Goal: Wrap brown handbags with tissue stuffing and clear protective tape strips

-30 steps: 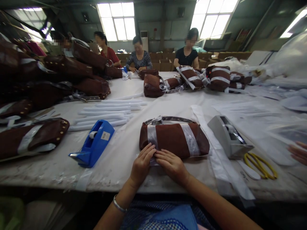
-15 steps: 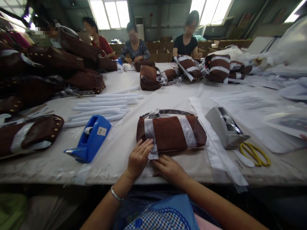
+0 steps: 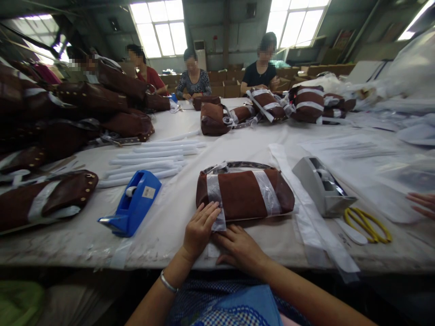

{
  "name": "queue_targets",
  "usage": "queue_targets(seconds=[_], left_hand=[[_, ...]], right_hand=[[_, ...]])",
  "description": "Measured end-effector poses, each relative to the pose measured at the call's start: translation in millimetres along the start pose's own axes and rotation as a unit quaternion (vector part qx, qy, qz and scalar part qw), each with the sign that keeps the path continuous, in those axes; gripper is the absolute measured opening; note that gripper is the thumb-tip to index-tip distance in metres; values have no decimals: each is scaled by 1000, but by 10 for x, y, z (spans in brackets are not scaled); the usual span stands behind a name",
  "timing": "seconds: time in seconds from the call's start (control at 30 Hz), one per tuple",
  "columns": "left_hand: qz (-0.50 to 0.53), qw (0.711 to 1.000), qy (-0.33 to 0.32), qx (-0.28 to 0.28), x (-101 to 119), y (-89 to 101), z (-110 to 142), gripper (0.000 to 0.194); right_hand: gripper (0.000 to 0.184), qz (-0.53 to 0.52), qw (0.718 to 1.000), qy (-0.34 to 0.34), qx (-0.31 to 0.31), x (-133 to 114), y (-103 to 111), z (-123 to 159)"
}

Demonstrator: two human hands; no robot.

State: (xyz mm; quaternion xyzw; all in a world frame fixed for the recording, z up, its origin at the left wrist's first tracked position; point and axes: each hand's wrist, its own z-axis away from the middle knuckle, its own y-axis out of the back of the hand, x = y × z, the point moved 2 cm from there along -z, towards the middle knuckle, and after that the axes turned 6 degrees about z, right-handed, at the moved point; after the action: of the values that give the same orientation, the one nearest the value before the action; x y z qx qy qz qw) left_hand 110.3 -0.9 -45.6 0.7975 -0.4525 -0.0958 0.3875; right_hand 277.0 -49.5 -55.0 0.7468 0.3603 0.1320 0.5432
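Observation:
A brown handbag [image 3: 238,194] lies on its side on the table in front of me, with two whitish wrapping strips around its body. My left hand [image 3: 201,226] rests on the bag's lower left corner. Its outstretched fingers press on the left strip [image 3: 214,192], whose loose end hangs over the bag's near edge. My right hand [image 3: 241,248] lies flat on the table just below the bag, fingers stretched out and their tips close to that loose end. The handle [image 3: 244,164], wrapped in clear plastic, runs along the bag's far side.
A blue tape dispenser [image 3: 134,203] stands left, a grey one [image 3: 322,188] right beside yellow-handled scissors [image 3: 369,226]. White rolls [image 3: 149,158], flat strips [image 3: 306,213] and piled bags [image 3: 91,102] lie around. Another person's hand [image 3: 421,203] enters at right; several co-workers sit opposite.
The view has tilted up slightly. My right hand sits a little apart from the bag's edge, thumb more spread. My left hand stays on the strip. Another person's hand has come further in at right.

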Motion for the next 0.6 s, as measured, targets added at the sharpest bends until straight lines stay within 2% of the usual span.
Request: queue_targets(seconds=[0.03, 0.07, 0.17, 0.2, 0.37, 0.6], left_hand=[[2, 1000, 0, -1, -2, -3, 3, 39], [4, 1000, 0, -2, -4, -6, 6, 39], [3, 1000, -2, -3, -11, -14, 18, 39], [1, 1000, -2, -2, -14, -18, 22, 39], [-8, 1000, -4, 5, -24, -39, 32, 39], [-11, 1000, -5, 6, -15, -30, 14, 48]], right_hand=[[50, -6, 1000, -8, 3, -10, 0, 1], [43, -6, 1000, -16, 13, -16, -9, -5], [8, 23, 998, -31, 55, -18, -66, -60], [4, 35, 997, -31, 68, -18, -83, -80], [15, 39, 994, -26, 95, -52, -78, -65], [19, -45, 993, -18, 104, -224, 0, 111]])
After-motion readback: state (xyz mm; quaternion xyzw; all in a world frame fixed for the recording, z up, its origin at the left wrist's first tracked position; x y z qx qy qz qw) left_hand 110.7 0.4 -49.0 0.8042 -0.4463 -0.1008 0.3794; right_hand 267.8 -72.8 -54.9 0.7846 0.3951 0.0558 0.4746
